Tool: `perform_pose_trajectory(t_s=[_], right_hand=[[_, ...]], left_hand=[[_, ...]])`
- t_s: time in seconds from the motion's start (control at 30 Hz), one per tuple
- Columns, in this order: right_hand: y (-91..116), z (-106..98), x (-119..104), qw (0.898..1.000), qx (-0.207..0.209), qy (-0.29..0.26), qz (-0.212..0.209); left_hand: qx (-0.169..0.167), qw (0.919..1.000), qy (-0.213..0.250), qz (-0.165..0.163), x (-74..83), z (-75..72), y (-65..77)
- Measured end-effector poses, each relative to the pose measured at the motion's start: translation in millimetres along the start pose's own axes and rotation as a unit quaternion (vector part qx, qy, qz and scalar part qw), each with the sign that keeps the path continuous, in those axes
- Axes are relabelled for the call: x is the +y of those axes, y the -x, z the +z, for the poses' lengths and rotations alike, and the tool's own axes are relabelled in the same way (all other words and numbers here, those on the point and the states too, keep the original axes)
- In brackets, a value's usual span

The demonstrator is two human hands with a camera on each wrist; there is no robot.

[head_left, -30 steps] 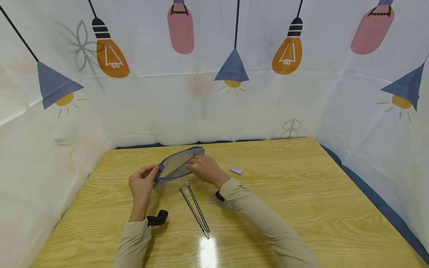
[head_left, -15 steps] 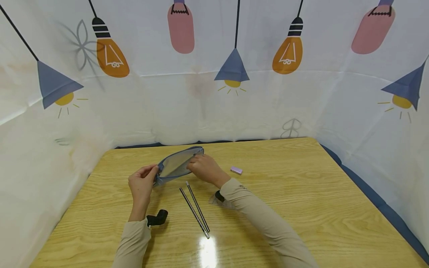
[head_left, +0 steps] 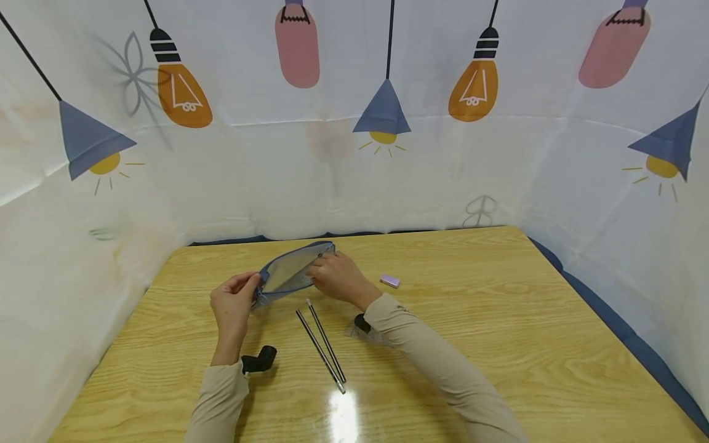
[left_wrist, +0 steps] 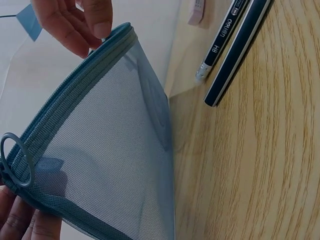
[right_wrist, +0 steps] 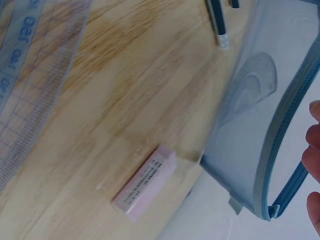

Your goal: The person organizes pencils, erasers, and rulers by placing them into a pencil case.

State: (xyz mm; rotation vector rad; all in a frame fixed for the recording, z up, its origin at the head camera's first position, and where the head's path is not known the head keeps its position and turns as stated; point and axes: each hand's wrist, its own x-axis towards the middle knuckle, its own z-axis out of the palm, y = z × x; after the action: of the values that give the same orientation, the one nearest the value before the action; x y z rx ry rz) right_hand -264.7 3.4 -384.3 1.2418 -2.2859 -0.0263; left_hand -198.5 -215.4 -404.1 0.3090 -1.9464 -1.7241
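Note:
A blue mesh zip pencil case [head_left: 288,274] has its mouth unzipped and facing up. At its left end my left hand [head_left: 232,304] pinches the zipped edge, close to the ring pull [left_wrist: 17,160]. My right hand [head_left: 340,277] is at the right part of the mouth, fingers and thumb bent about the far rim. Through the mesh in the right wrist view shows a rounded, protractor-like shape [right_wrist: 252,82]. Two dark striped pencils [head_left: 321,347] lie below the case, and the left wrist view shows HB on one pencil [left_wrist: 220,42].
A pink-lilac eraser [head_left: 390,281] lies right of my right hand. Under the right forearm is a clear ruler [right_wrist: 35,85] with blue markings, partly hidden by the sleeve. Both wrists wear black camera mounts [head_left: 260,359]. A printed cloth [head_left: 332,172] hangs behind the wooden table [head_left: 498,320].

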Motion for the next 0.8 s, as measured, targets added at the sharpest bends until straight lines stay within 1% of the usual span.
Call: perform_pose_trajectory(t_s=[0.27,0.47,0.67,0.8], right_hand=[[1.7,-10.3,3.0,0.999,0.017,-0.032,0.008],[5.1,-17.9,8.0,0.998,0.008,-0.058,0.028],[6.6,-25.5,9.6,0.998,-0.006,-0.052,0.032],[7.7,-31.3,9.1,0.998,-0.007,-0.058,0.036]], left_hand=[[0.007,0.9999,0.003,-0.009,2.2,0.2,0.0],[0.01,0.9999,0.003,-0.008,3.2,-0.2,-0.6],[0.01,0.9999,0.003,-0.008,2.6,-2.9,-2.0],[0.008,0.9999,0.01,-0.011,1.4,-4.1,-3.2]])
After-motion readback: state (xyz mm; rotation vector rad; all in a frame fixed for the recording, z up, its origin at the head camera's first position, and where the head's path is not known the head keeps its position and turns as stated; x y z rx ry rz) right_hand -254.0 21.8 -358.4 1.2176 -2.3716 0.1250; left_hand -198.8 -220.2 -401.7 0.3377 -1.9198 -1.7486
